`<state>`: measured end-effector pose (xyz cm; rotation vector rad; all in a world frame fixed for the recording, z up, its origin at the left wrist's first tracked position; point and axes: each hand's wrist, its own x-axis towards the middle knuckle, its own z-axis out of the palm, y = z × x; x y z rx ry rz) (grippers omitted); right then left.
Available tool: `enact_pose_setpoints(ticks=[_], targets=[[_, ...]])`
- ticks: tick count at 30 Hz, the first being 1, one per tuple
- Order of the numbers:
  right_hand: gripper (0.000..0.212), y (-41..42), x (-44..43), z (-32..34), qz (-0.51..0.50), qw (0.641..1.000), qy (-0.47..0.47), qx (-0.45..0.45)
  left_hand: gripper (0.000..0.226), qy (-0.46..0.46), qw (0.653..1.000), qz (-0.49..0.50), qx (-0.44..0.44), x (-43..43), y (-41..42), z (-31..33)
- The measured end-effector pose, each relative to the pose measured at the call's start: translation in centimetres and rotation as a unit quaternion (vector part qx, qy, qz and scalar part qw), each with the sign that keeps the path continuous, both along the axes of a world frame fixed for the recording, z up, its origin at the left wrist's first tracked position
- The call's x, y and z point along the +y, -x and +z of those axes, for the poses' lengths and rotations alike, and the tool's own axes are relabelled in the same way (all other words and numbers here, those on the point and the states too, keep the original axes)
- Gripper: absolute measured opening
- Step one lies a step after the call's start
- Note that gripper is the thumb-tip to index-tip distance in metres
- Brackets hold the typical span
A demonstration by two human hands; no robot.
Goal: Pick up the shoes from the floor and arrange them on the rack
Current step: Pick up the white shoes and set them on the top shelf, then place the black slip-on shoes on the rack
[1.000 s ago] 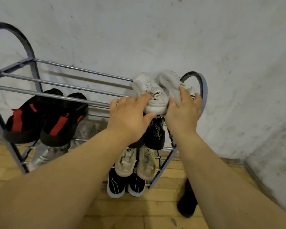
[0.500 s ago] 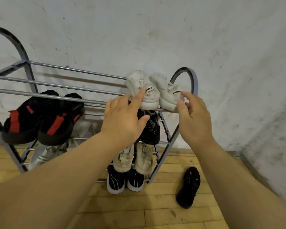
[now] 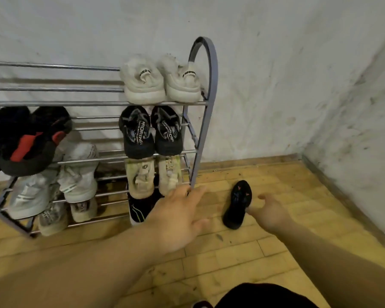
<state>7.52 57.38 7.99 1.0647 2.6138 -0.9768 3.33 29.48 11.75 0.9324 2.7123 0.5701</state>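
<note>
Hands empty, fingers spread: right hand (image 3: 267,211) touching black shoe (image 3: 238,204), left hand (image 3: 178,216) beside rack (image 3: 203,107)

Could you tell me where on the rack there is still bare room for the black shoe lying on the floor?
The top shelf bars left of the white pair are bare, and so is the stretch of the second shelf between the black-and-red pair and the black pair. The right-hand column is full on every tier. The black shoe lies by the right hand.
</note>
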Motion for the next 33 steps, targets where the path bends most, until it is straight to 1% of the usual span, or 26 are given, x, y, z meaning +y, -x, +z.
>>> enact_pose_setpoints(ticks=[2, 4, 5, 8, 10, 13, 15, 17, 19, 22, 24, 26, 28, 30, 33], targets=[[0.081, -0.2, 1.1, -4.5, -0.011, 0.996, 0.007, -0.083, 0.077, -0.007, 0.998, 0.028, -0.057, 0.4, -0.2, -3.0], [0.085, 0.6, 1.8, -8.5, 0.015, 0.991, -0.009, -0.131, 0.077, -0.023, 0.992, 0.052, -0.115, 0.8, -0.4, -5.9], [0.086, 1.2, 1.9, -10.1, 0.041, 0.989, -0.024, -0.141, 0.077, -0.037, 0.988, 0.058, -0.140, 0.9, -0.5, -7.3], [0.081, 3.8, 1.8, -13.6, 0.116, 0.984, -0.043, -0.131, 0.076, -0.076, 0.969, 0.097, -0.216, 0.6, -0.5, -10.8], [0.082, 5.7, 1.9, -15.7, 0.156, 0.978, -0.041, -0.131, 0.076, -0.077, 0.962, 0.126, -0.230, -0.2, -0.3, -13.0], [0.082, 7.4, 1.9, -18.3, 0.166, 0.973, -0.046, -0.152, 0.074, -0.064, 0.951, 0.161, -0.254, -1.6, -0.2, -14.8], [0.075, 7.6, 1.7, -19.5, 0.176, 0.967, -0.076, -0.169, 0.074, -0.048, 0.949, 0.174, -0.257, -2.4, -0.3, -15.5], [0.069, 7.3, 1.7, -20.4, 0.168, 0.964, -0.125, -0.165, 0.073, -0.036, 0.950, 0.184, -0.250, -2.9, -0.3, -15.7], [0.070, 6.9, 2.3, -20.7, 0.162, 0.960, -0.155, -0.166, 0.072, -0.034, 0.949, 0.189, -0.250, -3.1, -0.4, -15.6], [0.076, 6.5, 3.2, -20.3, 0.152, 0.956, -0.156, -0.194, 0.072, -0.041, 0.947, 0.192, -0.256, -3.0, -0.8, -15.1], [0.078, 6.1, 3.1, -19.6, 0.149, 0.952, -0.174, -0.206, 0.072, -0.048, 0.947, 0.188, -0.256, -2.8, -1.2, -14.6], [0.075, 5.3, 2.3, -19.0, 0.137, 0.952, -0.180, -0.205, 0.073, -0.059, 0.946, 0.184, -0.260, -2.6, -1.5, -13.9], [0.062, 4.5, 1.4, -17.9, 0.122, 0.965, -0.143, -0.185, 0.076, -0.067, 0.946, 0.173, -0.265, -2.3, -2.0, -13.0], [0.051, 4.0, 0.0, -15.7, 0.133, 0.979, -0.074, -0.137, 0.083, -0.066, 0.952, 0.155, -0.257, -2.0, -2.5, -12.0], [0.048, 3.0, -2.4, -9.5, 0.167, 0.985, 0.031, -0.030, 0.104, -0.063, 0.963, 0.117, -0.236, -1.1, -2.8, -10.2]])
